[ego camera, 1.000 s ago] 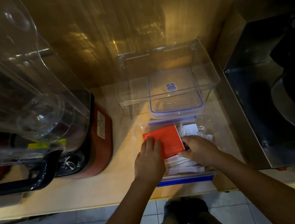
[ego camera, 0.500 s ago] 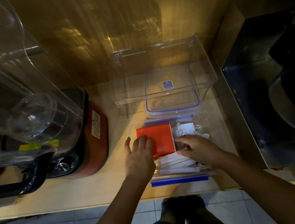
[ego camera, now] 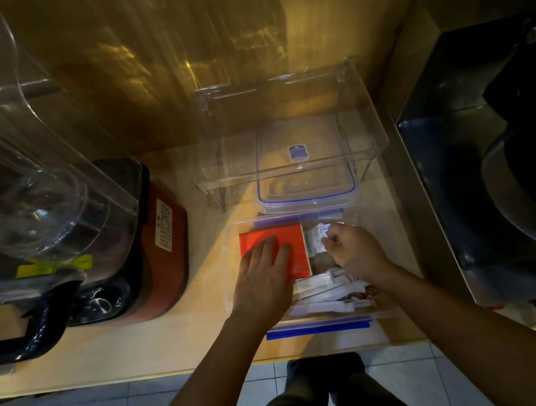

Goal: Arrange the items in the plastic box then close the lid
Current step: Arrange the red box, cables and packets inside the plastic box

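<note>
Left grip [ego camera: 265, 276] flat on the red packet [ego camera: 274, 252], right [ego camera: 354, 251] clenching white wrappers [ego camera: 316, 242]; arranging underway in the box [ego camera: 231, 273], lid [ego camera: 305, 172] unfitted at bench's back edge.

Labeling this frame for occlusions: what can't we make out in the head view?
- Near half of the red packet: covered by the left hand.
- What the right hand pinches: its grip is curled over white wrappers; contents hidden.
- White sachets near the plastic box front: dim, print unreadable.
- Lid logo: too small.
- Blender: cut off by the left edge.
- Appliance on the right: dark, cropped.
</note>
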`<state>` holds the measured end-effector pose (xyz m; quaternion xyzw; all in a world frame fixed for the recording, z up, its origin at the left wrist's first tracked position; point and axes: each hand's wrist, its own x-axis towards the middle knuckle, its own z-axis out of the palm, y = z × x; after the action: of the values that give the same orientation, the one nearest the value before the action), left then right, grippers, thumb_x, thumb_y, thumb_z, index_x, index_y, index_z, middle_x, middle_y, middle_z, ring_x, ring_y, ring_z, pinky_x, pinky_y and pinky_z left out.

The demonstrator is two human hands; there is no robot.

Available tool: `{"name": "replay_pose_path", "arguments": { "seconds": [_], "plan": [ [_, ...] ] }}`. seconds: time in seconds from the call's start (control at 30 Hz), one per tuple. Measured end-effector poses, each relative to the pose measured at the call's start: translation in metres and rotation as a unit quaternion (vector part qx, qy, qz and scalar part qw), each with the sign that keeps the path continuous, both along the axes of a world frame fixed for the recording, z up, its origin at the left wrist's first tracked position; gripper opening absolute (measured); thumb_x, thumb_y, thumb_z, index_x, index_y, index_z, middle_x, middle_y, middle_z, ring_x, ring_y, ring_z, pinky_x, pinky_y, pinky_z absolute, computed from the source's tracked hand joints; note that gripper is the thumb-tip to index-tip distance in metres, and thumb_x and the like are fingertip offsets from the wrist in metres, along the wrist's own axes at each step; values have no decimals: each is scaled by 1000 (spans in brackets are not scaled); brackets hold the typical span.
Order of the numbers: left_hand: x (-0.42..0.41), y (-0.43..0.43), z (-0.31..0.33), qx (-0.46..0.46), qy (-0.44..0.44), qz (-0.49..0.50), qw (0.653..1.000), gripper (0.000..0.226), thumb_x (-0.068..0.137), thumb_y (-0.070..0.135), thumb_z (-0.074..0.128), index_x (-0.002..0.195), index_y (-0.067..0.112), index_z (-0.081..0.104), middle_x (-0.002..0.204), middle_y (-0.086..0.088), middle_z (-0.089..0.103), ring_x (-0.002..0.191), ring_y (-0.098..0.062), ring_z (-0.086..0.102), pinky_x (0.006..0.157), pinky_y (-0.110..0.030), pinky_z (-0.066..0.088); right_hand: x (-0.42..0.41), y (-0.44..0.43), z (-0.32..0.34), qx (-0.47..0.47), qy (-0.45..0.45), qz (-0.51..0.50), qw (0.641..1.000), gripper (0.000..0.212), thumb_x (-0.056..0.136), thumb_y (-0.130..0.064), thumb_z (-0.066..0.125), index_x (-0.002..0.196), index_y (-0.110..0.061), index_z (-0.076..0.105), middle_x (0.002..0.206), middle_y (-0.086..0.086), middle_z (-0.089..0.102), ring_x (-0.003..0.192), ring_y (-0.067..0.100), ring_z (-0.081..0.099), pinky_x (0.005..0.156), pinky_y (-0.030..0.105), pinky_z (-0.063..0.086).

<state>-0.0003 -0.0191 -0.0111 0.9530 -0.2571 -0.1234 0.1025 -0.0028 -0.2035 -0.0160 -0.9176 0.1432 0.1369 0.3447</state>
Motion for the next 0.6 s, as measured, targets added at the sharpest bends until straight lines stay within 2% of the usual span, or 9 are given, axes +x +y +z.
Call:
{"name": "replay_pose_path", "arguments": {
  "seconds": [0.1,0.2,0.3,0.37,0.43,0.53,0.6],
  "plan": [
    [1,0,-1,7,-1,-1,1000,62,87,37,58,140,19,32,150,-10,36,140,-29,29,116,-46,21,0,-3,13,-43,-21,23,999,18,88,-20,52,72,-15,54,67,5,58,66,21,56,60,34,46],
    [1,0,-2,8,-1,2,1000,63,86,37,59,140,18,33,149,-10,36,139,-30,30,115,-46,22,-1,-15,33,-111,-37,73,990,26,86,-25,54,63,-25,41,59,-7,45,59,13,47,55,27,35],
    [0,-2,-2,8,-5,0,1000,62,86,35,59,139,18,34,148,-12,37,139,-31,30,115,-47,22,-1,-28,49,-200,-43,155,967,11,86,-30,50,78,-22,51,71,-4,52,69,18,52,61,29,36],
    [0,-3,-3,10,-6,-2,1000,62,86,36,58,140,18,34,149,-11,36,139,-30,29,115,-47,22,-3,-32,56,-237,-37,216,947,17,86,-31,50,90,-18,60,88,3,64,76,20,54,66,30,36],
    [0,-4,-3,11,-2,-1,1000,63,86,38,57,141,18,32,149,-11,35,139,-30,28,115,-47,21,-7,-33,55,-259,-17,295,920,17,85,-26,53,93,-18,65,94,3,68,79,18,55,76,31,39],
    [1,-2,-3,7,3,2,1000,64,86,40,58,141,19,31,150,-10,34,140,-31,28,115,-47,22,-16,-26,42,-297,27,404,865,19,85,-16,54,100,-15,66,104,8,68,100,23,59,94,39,36],
    [1,0,-3,-1,6,2,1000,64,87,40,57,142,19,31,151,-10,33,140,-31,27,115,-47,22,-19,-24,34,-280,77,409,865,24,88,-16,53,110,-12,61,112,10,66,107,25,57,98,40,35]
  ]
}}
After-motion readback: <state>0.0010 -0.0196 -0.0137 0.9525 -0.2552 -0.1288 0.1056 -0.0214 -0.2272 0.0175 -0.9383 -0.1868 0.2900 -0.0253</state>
